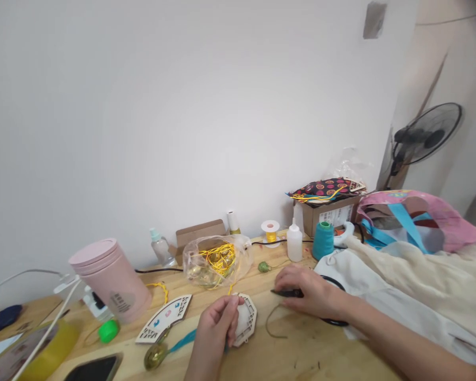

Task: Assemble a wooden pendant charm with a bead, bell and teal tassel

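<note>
My left hand (219, 323) is closed, thumb and fingers pinching a pale octagonal lattice ornament (246, 324) by its left side. A yellow cord (231, 287) comes off the ornament's top. My right hand (307, 288) is closed over black scissors (289, 292) lying low over the table; their pointed end sticks out left and a dark handle loop shows behind the wrist. Between the hands lies a thin brownish cord (270, 325). Left of my left hand are a fan-shaped wooden piece (165, 320), a teal tassel (182, 340) and a gold bell (155, 356).
A pink canister (113, 280), tape roll (57, 344), green cap (108, 330) and phone (97, 369) stand left. Behind are a bag of yellow cords (220, 259), a white bottle (294, 242) and teal thread (323, 241). Pale cloth (416, 286) covers the right.
</note>
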The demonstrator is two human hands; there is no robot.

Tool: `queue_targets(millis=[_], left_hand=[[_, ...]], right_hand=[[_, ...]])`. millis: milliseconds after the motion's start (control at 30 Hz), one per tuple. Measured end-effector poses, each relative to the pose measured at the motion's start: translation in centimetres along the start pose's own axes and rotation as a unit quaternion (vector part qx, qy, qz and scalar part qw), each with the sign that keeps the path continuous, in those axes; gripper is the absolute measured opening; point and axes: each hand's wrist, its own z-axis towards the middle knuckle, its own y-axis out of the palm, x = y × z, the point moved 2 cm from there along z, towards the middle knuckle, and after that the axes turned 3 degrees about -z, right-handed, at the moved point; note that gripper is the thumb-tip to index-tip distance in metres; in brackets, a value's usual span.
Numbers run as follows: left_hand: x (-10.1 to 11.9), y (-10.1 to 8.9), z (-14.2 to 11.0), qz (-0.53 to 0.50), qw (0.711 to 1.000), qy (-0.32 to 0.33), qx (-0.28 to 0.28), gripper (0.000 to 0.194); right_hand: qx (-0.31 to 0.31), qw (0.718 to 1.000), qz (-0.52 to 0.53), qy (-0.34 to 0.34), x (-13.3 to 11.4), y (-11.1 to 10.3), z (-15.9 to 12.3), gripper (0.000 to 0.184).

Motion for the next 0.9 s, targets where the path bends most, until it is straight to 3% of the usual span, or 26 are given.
queue_targets(millis=[100, 200, 300, 367, 533, 667, 800, 900], left_hand=[[0.2, 0.7, -0.5, 0.059, 0.998, -0.005, -0.008, 0.039], [0.4, 1.1, -1.0, 0.116, 0.993, -0.002, 0.014, 0.039], [0.6, 1.5, -1.2, 0.227, 0.973, 0.048, 0.011, 0.031], [0.6, 2.1, -1.2, 0.341, 0.937, 0.075, -0.008, 0.026], [0.9, 4.3, -0.7, 0.59, 0.801, 0.09, -0.042, 0.02], [1.1, 5.8, -0.3, 0.647, 0.754, 0.099, -0.058, 0.018], [0.7, 5.8, -0.5, 0.643, 0.758, 0.092, -0.061, 0.021], [0.6, 5.3, -0.5, 0.546, 0.831, 0.093, -0.058, 0.02]], right_hand=[[-0.018, 1.0, -0.01, 0.018, 1.3, -0.8, -0.3, 0.019], [-0.027, 0.997, -0.032, 0.065, 2.2, -1.0, -0.6, 0.034], [-0.041, 0.992, -0.055, 0.103, 2.6, -0.9, -0.8, 0.03], [-0.046, 0.99, -0.069, 0.118, 2.5, -0.7, -0.8, 0.025], [-0.051, 0.984, -0.102, 0.136, 1.9, -0.6, -0.6, 0.032], [-0.062, 0.979, -0.125, 0.145, 1.7, -2.2, -1.0, 0.03], [-0.091, 0.974, -0.141, 0.155, 2.0, -4.1, -1.8, 0.025], [-0.116, 0.969, -0.142, 0.163, 2.8, -4.7, -2.3, 0.021]])
